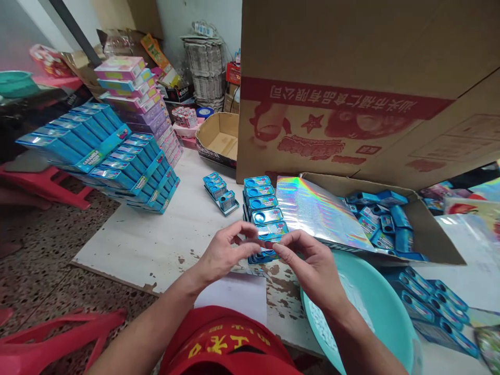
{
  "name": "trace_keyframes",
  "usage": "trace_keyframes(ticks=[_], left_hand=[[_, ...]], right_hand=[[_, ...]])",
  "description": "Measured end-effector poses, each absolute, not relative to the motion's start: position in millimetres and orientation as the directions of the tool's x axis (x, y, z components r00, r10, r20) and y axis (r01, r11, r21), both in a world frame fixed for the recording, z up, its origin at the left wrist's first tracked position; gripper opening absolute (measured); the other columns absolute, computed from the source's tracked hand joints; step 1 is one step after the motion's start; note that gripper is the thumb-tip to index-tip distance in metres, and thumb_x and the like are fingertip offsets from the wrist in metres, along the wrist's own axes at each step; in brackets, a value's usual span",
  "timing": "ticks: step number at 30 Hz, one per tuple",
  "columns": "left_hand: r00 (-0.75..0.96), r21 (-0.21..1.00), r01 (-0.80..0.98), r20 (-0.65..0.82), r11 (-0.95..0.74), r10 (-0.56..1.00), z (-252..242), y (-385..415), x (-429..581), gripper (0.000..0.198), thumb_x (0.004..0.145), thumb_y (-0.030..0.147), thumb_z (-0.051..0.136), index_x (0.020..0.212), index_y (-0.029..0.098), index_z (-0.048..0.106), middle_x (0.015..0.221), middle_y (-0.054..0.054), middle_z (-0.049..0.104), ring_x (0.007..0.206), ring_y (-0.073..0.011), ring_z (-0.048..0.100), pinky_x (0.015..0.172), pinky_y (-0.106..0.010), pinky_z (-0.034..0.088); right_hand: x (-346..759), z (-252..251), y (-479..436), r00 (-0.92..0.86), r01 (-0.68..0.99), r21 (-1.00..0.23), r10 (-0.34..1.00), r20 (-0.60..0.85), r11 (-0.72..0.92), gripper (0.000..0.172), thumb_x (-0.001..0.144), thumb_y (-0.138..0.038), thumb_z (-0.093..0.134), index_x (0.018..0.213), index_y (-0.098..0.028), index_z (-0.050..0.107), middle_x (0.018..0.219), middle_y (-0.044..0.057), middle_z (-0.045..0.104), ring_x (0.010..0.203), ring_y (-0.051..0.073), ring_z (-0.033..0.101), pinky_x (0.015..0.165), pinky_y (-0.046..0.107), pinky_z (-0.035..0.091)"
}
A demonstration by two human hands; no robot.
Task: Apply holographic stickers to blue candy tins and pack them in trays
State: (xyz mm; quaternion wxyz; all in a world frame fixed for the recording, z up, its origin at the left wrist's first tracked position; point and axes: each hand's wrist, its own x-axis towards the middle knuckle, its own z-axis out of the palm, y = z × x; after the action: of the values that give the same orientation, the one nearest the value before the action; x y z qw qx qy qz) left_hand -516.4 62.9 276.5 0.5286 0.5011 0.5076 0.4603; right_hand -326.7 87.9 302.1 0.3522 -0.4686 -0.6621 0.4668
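Observation:
My left hand (223,251) and my right hand (314,268) meet over the near end of a row of blue candy boxes (262,202). Thumb and forefinger of each hand are pinched together, fingertips almost touching. Something small and dark reddish shows between them, too small to name. The boxes stand packed side by side, each with a round mark on its top. Past my left hand is a smaller tray of blue boxes (219,191), partly filled. Beneath my right forearm sits a turquoise basin (385,291) with small white pieces in it.
Stacked trays of blue boxes (128,156) and pastel boxes (146,109) stand at the left. A large carton (351,78) rises behind the row. An open carton (433,229) holds loose blue boxes; more boxes (437,307) stand at the right. A red stool (66,338) is at lower left.

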Motion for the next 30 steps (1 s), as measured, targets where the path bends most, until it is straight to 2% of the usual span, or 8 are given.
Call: trace_keyframes(ticks=[4, 11, 16, 20, 23, 25, 27, 30], left_hand=[[-0.014, 0.988, 0.054, -0.142, 0.143, 0.990, 273, 75, -509, 0.019, 0.078, 0.033, 0.058, 0.071, 0.015, 0.059, 0.061, 0.003, 0.053, 0.058, -0.0089, 0.049, 0.057, -0.022, 0.040], [-0.100, 0.996, 0.031, -0.084, 0.087, 0.991, 257, 103, -513, 0.021, 0.078, 0.027, 0.054, 0.097, 0.020, 0.047, 0.061, 0.008, 0.048, 0.056, -0.0085, 0.051, 0.058, -0.021, 0.042], [-0.085, 0.993, -0.033, -0.118, 0.116, 0.989, 246, 114, -510, 0.018, 0.075, 0.024, 0.051, 0.092, 0.021, 0.044, 0.059, 0.008, 0.049, 0.057, -0.0084, 0.051, 0.057, -0.020, 0.040], [-0.106, 0.974, -0.109, -0.212, 0.201, 0.971, 229, 119, -504, 0.023, 0.072, 0.028, 0.054, 0.090, 0.021, 0.041, 0.057, 0.008, 0.053, 0.052, -0.0086, 0.051, 0.052, -0.019, 0.039], [-0.162, 0.945, -0.005, -0.323, 0.327, 0.932, 213, 115, -502, 0.019, 0.074, 0.030, 0.054, 0.087, 0.021, 0.043, 0.052, 0.008, 0.051, 0.048, -0.0101, 0.050, 0.048, -0.019, 0.038], [-0.273, 0.946, 0.134, -0.252, 0.296, 0.928, 207, 108, -500, 0.014, 0.078, 0.030, 0.050, 0.089, 0.020, 0.049, 0.064, 0.002, 0.059, 0.058, -0.0125, 0.056, 0.054, -0.023, 0.043], [-0.334, 0.935, 0.328, -0.021, 0.137, 0.942, 207, 99, -496, 0.022, 0.084, 0.028, 0.044, 0.101, 0.020, 0.055, 0.094, -0.005, 0.066, 0.084, -0.0164, 0.061, 0.072, -0.029, 0.048], [-0.176, 0.803, 0.592, 0.215, -0.071, 0.961, 207, 86, -495, 0.037, 0.089, 0.023, 0.037, 0.122, 0.021, 0.052, 0.127, -0.009, 0.056, 0.117, -0.0211, 0.048, 0.096, -0.036, 0.041]], right_hand=[[-334, 296, 105, -0.271, 0.372, -0.918, 0.962, 0.030, 0.133, 0.022, 0.080, -0.039, 0.060, 0.072, -0.019, 0.059, 0.063, -0.002, 0.056, 0.057, 0.011, 0.046, 0.054, 0.024, 0.038], [-346, 275, 154, -0.257, 0.535, -0.797, 0.953, 0.163, 0.280, 0.017, 0.074, -0.038, 0.061, 0.070, -0.021, 0.063, 0.084, 0.003, 0.054, 0.087, 0.020, 0.050, 0.076, 0.033, 0.041], [-347, 259, 165, -0.226, 0.507, -0.833, 0.967, 0.118, 0.220, 0.015, 0.070, -0.033, 0.059, 0.063, -0.021, 0.060, 0.087, 0.004, 0.050, 0.092, 0.021, 0.050, 0.081, 0.035, 0.040], [-343, 253, 170, -0.156, 0.469, -0.876, 0.987, 0.044, 0.113, 0.020, 0.062, -0.035, 0.064, 0.069, -0.021, 0.053, 0.076, 0.000, 0.049, 0.075, 0.018, 0.049, 0.070, 0.032, 0.041], [-339, 254, 172, -0.145, 0.412, -0.910, 0.983, -0.116, -0.046, 0.032, 0.060, -0.040, 0.065, 0.079, -0.022, 0.046, 0.061, -0.007, 0.043, 0.056, 0.013, 0.041, 0.053, 0.026, 0.035], [-338, 255, 172, -0.174, 0.426, -0.903, 0.975, -0.135, -0.049, 0.033, 0.061, -0.043, 0.064, 0.080, -0.023, 0.045, 0.059, -0.008, 0.041, 0.053, 0.012, 0.040, 0.051, 0.025, 0.032], [-339, 254, 173, -0.181, 0.478, -0.878, 0.981, -0.073, 0.023, 0.033, 0.062, -0.044, 0.064, 0.078, -0.022, 0.046, 0.061, -0.007, 0.044, 0.055, 0.012, 0.041, 0.053, 0.024, 0.033], [-341, 251, 179, -0.183, 0.522, -0.847, 0.983, 0.007, 0.103, 0.026, 0.063, -0.040, 0.064, 0.072, -0.020, 0.049, 0.064, -0.005, 0.047, 0.058, 0.011, 0.042, 0.056, 0.025, 0.034]])
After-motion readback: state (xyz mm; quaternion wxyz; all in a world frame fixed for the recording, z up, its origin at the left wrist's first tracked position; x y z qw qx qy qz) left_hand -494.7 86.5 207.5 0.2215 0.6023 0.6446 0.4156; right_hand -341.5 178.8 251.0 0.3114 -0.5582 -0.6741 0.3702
